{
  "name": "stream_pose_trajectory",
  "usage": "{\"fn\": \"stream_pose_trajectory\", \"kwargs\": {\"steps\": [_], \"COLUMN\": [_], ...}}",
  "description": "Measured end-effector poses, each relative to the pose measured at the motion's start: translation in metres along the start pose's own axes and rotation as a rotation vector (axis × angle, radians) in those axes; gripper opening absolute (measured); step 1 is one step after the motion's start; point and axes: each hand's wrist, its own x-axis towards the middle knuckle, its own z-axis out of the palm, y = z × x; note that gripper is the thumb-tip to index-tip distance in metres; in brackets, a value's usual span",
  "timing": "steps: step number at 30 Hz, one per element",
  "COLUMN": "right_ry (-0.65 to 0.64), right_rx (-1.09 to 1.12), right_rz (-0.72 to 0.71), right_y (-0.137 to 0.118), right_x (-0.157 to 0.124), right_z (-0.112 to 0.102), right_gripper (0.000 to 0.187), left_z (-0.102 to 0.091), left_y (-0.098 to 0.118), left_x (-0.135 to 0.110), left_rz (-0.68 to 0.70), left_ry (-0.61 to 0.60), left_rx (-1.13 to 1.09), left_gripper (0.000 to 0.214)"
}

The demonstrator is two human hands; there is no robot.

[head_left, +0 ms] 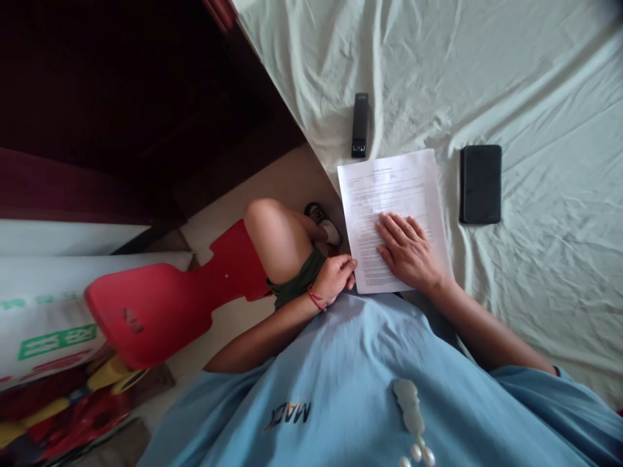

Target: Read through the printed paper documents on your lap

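Bed: a wrinkled pale green bedsheet (535,78) fills the right of the view.
Paper: the white printed paper sheet (384,188) lies flat by the bed's left edge, on its near side.
Right: the right hand (409,250) rests palm down on the paper's near half, fingers spread flat.
Left: the left hand (333,279) is curled, its fingertips touching the paper's near left corner; whether they pinch it cannot be told.
Stapler: a slim black stapler (360,124) lies just beyond the paper's far left corner.
Phone: a black rectangular phone (481,183) lies just right of the paper, not touching it.
Floor: a red plastic stool (170,298) stands beside the knee.
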Motion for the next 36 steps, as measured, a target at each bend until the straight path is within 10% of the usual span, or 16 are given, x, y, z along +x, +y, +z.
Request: {"fn": "stream_pose_trajectory", "kwargs": {"steps": [22, 36], "right_ry": [0.03, 0.006], "right_rx": [-0.047, -0.024], "right_rz": [-0.015, 0.002], "right_y": [-0.002, -0.002], "right_x": [0.001, 0.001], "right_z": [-0.002, -0.002], "right_gripper": [0.051, 0.053], "left_z": [-0.025, -0.031], "left_y": [0.122, 0.133], "left_x": [0.107, 0.136], "left_rz": [0.208, 0.188], "left_ry": [0.349, 0.35], "left_rx": [-0.006, 0.005], "left_gripper": [0.024, 0.035]}}
